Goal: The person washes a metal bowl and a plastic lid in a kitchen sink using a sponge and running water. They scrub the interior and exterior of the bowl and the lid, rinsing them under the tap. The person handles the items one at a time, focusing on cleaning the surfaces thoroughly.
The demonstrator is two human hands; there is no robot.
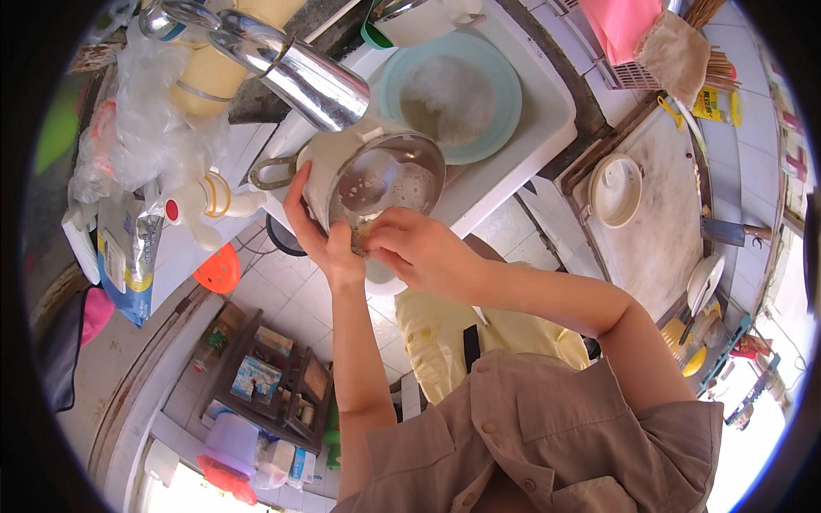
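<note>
My left hand grips a light-coloured metal pot by its outer wall near the rim. The pot is tilted over the front edge of a white sink, with its mouth turned towards my right hand. Suds and droplets coat its shiny inside, and a loop handle juts out on the left. Pinched in my right hand against the near rim is a small scouring pad, mostly hidden by the fingers. Behind the pot, a pale aqua basin of cloudy, foamy water sits in the sink.
A chrome faucet reaches over the pot. Another pot stands at the sink's far end. Plastic bags crowd the left ledge. On the right counter lies a round lid; a cleaver is beside the wall.
</note>
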